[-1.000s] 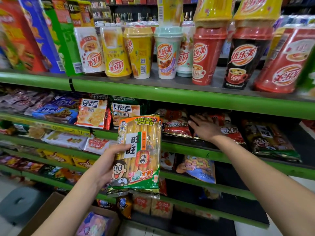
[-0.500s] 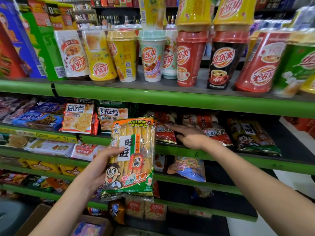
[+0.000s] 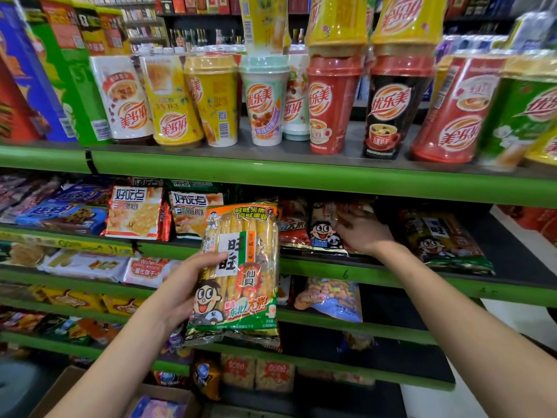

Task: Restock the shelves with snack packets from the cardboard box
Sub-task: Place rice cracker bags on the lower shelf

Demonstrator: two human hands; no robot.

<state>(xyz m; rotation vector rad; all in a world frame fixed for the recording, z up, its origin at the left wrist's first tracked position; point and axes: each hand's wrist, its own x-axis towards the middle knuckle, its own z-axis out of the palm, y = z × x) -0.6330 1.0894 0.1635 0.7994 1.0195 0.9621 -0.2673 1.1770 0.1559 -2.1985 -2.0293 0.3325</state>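
My left hand (image 3: 184, 285) grips a tall yellow-and-green rice cracker packet (image 3: 241, 267) by its left edge and holds it upright in front of the green shelves. My right hand (image 3: 366, 236) reaches onto the second shelf (image 3: 331, 267). Its thumb lies on the front of a red snack packet (image 3: 322, 230) with a cartoon face, and its fingers curl behind the packet's top. The cardboard box (image 3: 57, 396) sits on the floor at the bottom left with a purple packet (image 3: 156, 408) inside; only its near corner shows.
Milk-tea cups (image 3: 265, 101) crowd the top shelf above my hands. Biscuit packs (image 3: 135, 212) lie left of the red packets and a green-edged packet (image 3: 443, 239) lies to the right. Lower shelves hold more snack bags, with dark bare stretches at the right.
My view has shifted to the right. My right hand went from lying flat on the red packets to taking hold of one and tilting it up. My left hand keeps the rice cracker packet steady.
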